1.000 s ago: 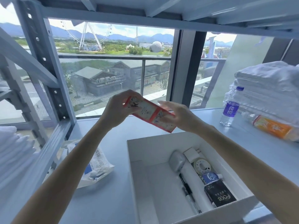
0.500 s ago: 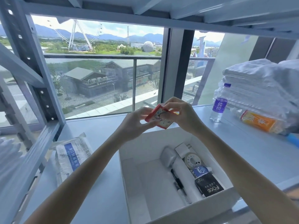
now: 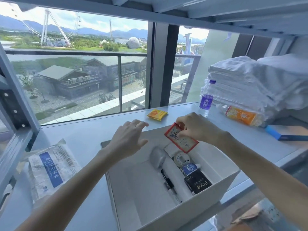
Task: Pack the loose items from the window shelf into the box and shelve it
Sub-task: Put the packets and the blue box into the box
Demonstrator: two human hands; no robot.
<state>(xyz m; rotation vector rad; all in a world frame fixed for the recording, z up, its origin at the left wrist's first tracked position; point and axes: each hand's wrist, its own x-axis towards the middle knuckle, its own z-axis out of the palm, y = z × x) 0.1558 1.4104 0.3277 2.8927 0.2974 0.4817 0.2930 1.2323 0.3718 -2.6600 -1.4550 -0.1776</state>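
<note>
Grey window shelf (image 3: 93, 130) is spanned by a white open box (image 3: 221, 165), set at centre. Folded white towels (image 3: 250, 84) are stacked far right, a bagged mask pack (image 3: 48, 170) is laid left of the box. Left hand (image 3: 128, 139) is held over the box's back-left corner, fingers spread, nothing gripped. Right hand (image 3: 198, 127) is pinched shut on a red-edged packet (image 3: 180, 139), held above the box's far end. A yellow sachet (image 3: 157, 114) is left on the shelf just behind the box.
</note>
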